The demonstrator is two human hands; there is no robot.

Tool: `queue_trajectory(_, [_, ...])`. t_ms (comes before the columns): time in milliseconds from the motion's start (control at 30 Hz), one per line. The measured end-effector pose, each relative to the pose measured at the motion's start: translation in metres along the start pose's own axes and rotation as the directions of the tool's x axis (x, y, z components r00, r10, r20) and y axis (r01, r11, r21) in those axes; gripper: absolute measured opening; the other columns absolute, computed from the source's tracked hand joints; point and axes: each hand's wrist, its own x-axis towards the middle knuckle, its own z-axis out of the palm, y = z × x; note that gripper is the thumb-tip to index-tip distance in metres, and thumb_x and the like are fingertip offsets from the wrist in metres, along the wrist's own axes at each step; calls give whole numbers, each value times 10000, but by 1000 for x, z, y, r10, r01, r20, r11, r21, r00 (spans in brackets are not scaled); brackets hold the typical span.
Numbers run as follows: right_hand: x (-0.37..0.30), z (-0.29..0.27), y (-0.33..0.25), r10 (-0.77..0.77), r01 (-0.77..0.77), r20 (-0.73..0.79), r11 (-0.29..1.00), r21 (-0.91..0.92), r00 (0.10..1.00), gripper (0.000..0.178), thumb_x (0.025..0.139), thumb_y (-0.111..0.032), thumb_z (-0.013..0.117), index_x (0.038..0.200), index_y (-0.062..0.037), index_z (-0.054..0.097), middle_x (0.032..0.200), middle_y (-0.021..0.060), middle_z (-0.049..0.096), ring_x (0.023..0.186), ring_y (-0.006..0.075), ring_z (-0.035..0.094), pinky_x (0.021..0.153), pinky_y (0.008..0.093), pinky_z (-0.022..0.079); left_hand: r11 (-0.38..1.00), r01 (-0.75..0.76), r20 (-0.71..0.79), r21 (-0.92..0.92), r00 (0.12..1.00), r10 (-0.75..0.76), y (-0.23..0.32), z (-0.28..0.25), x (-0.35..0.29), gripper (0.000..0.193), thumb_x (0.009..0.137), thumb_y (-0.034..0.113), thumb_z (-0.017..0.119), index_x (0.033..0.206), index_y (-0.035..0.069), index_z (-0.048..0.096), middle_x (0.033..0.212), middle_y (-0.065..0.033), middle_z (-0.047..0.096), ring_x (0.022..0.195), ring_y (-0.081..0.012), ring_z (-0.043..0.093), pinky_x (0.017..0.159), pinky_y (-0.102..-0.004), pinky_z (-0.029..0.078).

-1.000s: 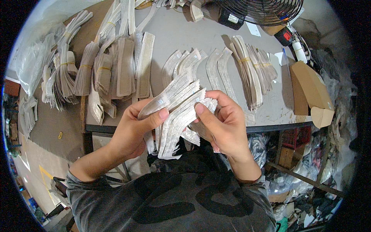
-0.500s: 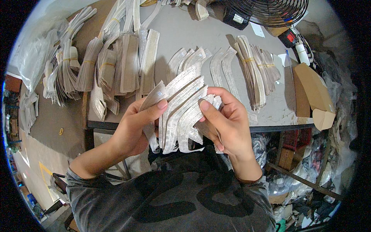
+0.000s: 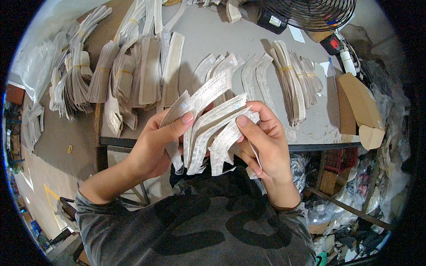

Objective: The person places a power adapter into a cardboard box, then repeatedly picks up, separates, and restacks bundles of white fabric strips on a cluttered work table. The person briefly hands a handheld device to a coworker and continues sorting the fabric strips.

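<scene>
A fan of pale, curved fabric strips (image 3: 211, 119) with stitch-like marks on their faces spreads between my two hands, above the table's near edge. My left hand (image 3: 163, 138) grips the left end of the fan, its thumb pressed flat on one strip with a small blue mark at the tip. With thumb and fingers closed, my right hand (image 3: 265, 144) pinches the strips on the right side. The fingers behind the fan are partly hidden. Just past my hands, similar loose curved strips (image 3: 258, 77) lie on the grey table (image 3: 199, 33).
Bundles of strips tied with yellow bands (image 3: 101, 75) crowd the left side, and another tied bundle (image 3: 286, 82) lies to the right. A cardboard box (image 3: 361, 108) stands at the right edge. Above it is a black wire fan guard (image 3: 310, 13). Plastic bags (image 3: 328, 206) lie below right.
My right hand has shifted slightly right with its strips. The fan has parted wider in the middle, with a gap between the left and right strips. My left hand has barely moved.
</scene>
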Motion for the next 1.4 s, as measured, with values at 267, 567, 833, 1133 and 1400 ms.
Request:
queue_trajectory(267, [1, -5, 0, -8, 11, -81, 999, 34, 997, 249, 1031, -130, 650, 1266, -82, 580, 783, 78, 638, 325, 58, 389, 275, 235, 238, 991, -43, 113, 130, 993, 28, -4, -20, 11, 559, 1026, 278, 601, 1510, 26, 481, 1368, -122, 653, 1175, -225, 675, 991, -387, 537])
queue_trajectory(567, [0, -22, -26, -106, 108, -19, 981, 163, 994, 210, 1038, -101, 608, 1247, -116, 627, 789, 71, 654, 334, 51, 355, 252, 214, 241, 996, -83, 142, 9, 986, 81, 3, -18, 15, 470, 1102, 229, 502, 1536, 59, 436, 1483, -130, 581, 1159, -251, 689, 961, -383, 576])
queue_trajectory(833, [-23, -49, -44, -194, 191, -15, 942, 277, 981, 297, 1050, -74, 504, 1345, -47, 526, 763, 116, 652, 309, 45, 244, 225, 211, 244, 987, -155, 85, 53, 985, 150, 4, -21, 17, 497, 1104, 257, 482, 1549, 53, 401, 1504, -155, 553, 1149, -304, 704, 1038, -438, 542])
queue_trajectory(1133, [-29, -59, -46, -252, 231, 42, 932, 278, 967, 291, 1053, -91, 490, 1329, -2, 498, 725, 112, 625, 286, 48, 267, 213, 203, 235, 983, -177, 67, 56, 983, 173, 3, -20, 18, 488, 1099, 238, 495, 1530, 26, 410, 1497, -171, 554, 1148, -315, 703, 1078, -455, 517])
queue_trajectory(1400, [-30, -58, -44, -273, 241, 106, 940, 242, 956, 243, 1045, -75, 498, 1268, 19, 518, 704, 106, 620, 263, 59, 290, 210, 217, 241, 987, -142, 38, 73, 990, 139, 4, -18, 19, 610, 1070, 308, 561, 1593, 84, 340, 1541, -154, 512, 1017, -253, 734, 1030, -438, 550])
